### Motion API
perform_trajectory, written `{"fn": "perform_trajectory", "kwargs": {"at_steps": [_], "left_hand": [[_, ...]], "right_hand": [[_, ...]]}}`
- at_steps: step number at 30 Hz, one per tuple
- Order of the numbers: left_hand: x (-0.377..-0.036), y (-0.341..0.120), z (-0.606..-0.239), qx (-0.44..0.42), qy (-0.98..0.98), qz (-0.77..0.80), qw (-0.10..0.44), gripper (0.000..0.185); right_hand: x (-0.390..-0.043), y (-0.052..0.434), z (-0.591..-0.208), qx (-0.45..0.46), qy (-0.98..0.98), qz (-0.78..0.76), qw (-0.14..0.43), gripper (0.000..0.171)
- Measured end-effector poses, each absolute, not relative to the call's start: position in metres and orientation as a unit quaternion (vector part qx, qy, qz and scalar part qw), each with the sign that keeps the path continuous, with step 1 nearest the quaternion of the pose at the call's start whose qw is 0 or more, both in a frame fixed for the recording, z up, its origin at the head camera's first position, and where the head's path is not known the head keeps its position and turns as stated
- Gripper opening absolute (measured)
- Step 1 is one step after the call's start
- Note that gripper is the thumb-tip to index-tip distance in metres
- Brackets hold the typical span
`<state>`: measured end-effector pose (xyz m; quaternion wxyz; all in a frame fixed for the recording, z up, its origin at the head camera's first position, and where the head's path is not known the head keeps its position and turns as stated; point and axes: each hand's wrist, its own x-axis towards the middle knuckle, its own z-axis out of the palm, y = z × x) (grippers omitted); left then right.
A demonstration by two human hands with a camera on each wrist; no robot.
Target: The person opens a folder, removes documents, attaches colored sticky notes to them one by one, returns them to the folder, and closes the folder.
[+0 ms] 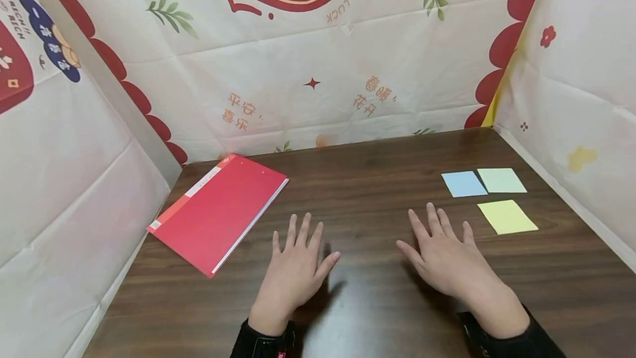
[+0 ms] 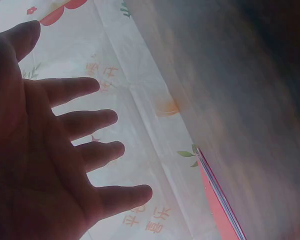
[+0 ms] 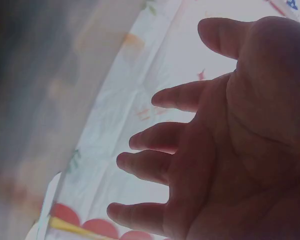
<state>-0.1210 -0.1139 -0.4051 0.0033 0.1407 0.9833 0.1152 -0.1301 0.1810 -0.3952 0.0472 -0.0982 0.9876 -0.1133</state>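
Now, at the left of the frame, a red folder (image 1: 218, 211) is lying flat and slanted on the dark wooden table (image 1: 377, 303), just left of the left hand (image 1: 295, 267) and not touching it. It is looking thin, light and fairly stiff, with a smooth cover that could be slippery; the long edge facing the hand, where white page edges are showing, seems the easiest place to pinch it. The left hand is hovering over the table in the lower middle, fingers spread and relaxed, grasping nothing. The right hand (image 1: 447, 258) is doing the same beside it, released and splayed. Further right, three paper squares, blue (image 1: 464, 183), pale green (image 1: 501, 180) and yellow (image 1: 507, 216), are lying near the right fingertips; they are likely flimsy, best lifted at a corner.
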Motion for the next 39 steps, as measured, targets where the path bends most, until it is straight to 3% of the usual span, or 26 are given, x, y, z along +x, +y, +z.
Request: {"fn": "perform_trajectory", "kwargs": {"at_steps": [4, 12, 16, 22, 32, 39], "left_hand": [[-0.125, -0.116, -0.399, 0.16, 0.983, 0.081, -0.032, 0.06], [-0.142, -0.139, -0.378, 0.266, 0.922, 0.028, -0.281, 0.014], [-0.158, -0.159, -0.363, 0.278, 0.912, 0.016, -0.3, 0.01], [-0.197, -0.196, -0.343, 0.25, 0.936, 0.013, -0.248, 0.017], [-0.287, -0.259, -0.341, 0.089, 0.992, 0.067, -0.057, 0.038], [-0.316, -0.29, -0.362, -0.034, 0.995, 0.073, 0.057, 0.062]], "right_hand": [[-0.139, 0.169, -0.377, -0.13, 0.987, -0.087, 0.027, 0.077], [-0.164, 0.122, -0.349, -0.234, 0.967, -0.087, -0.044, 0.045], [-0.175, 0.089, -0.347, -0.285, 0.946, -0.147, -0.044, 0.041], [-0.185, 0.03, -0.347, -0.351, 0.92, -0.175, -0.025, 0.037], [-0.203, -0.062, -0.367, -0.407, 0.905, -0.101, 0.08, 0.044], [-0.216, -0.105, -0.385, -0.403, 0.907, -0.048, 0.115, 0.056]]}}
